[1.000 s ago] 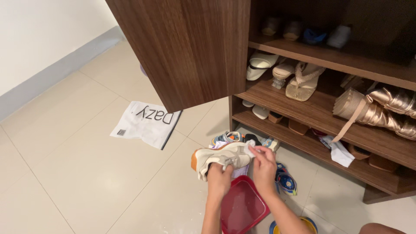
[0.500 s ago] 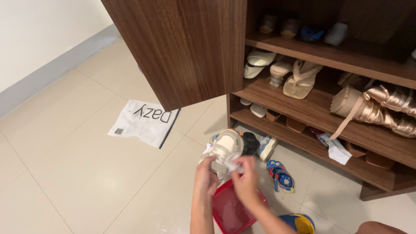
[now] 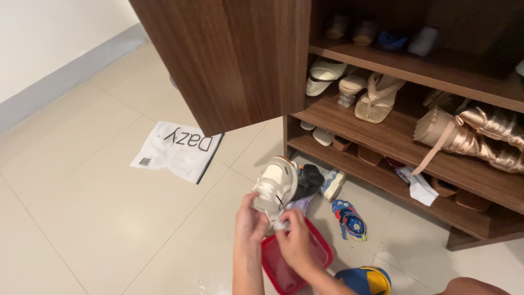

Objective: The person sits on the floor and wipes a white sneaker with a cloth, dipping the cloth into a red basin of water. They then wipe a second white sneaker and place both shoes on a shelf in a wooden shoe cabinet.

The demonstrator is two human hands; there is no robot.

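Observation:
My left hand (image 3: 248,219) grips the near end of a cream sneaker (image 3: 277,184), which points away from me with its orange-edged sole to the far side. Pressed against the shoe's near end is a small white cloth (image 3: 282,223), pinched in my right hand (image 3: 295,240). Both hands hover over a red plastic tub (image 3: 316,257) on the floor.
An open wooden shoe cabinet (image 3: 404,145) holds sandals, heels and metallic boots (image 3: 480,136); its door (image 3: 229,60) hangs open above. Small colourful shoes (image 3: 349,218), a black shoe (image 3: 309,180), a blue-yellow shoe (image 3: 367,279) and a white bag (image 3: 176,150) lie on the tiled floor.
The sneaker has turned from lying sideways to pointing away from me. My right hand with the cloth has slid from the shoe's far side down to its near end.

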